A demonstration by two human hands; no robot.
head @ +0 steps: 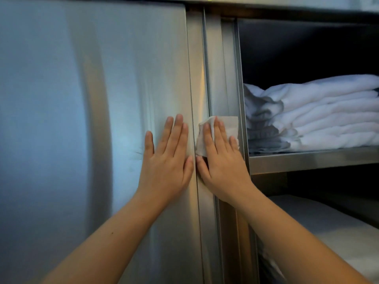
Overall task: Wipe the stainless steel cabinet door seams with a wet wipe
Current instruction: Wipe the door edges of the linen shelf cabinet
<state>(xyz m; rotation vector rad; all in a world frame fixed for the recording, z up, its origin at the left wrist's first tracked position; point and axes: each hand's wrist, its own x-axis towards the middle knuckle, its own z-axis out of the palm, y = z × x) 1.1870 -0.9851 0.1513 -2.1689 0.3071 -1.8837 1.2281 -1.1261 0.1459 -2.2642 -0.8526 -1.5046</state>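
Note:
A stainless steel cabinet door (pixel 102 99) fills the left of the view. Its vertical seam (pixel 194 89) runs down beside the door frame strip (pixel 217 68). My left hand (pixel 166 158) lies flat on the door just left of the seam, fingers straight. My right hand (pixel 221 160) presses a white wet wipe (pixel 230 125) flat against the frame strip, just right of the seam, fingers straight. The two thumbs nearly touch across the seam. Most of the wipe is hidden under my right hand.
To the right the cabinet is open. A stack of folded white towels (pixel 320 113) lies on a steel shelf (pixel 311 160). More white fabric (pixel 328 232) lies on the level below. The cabinet's top edge (pixel 266 3) runs across the upper view.

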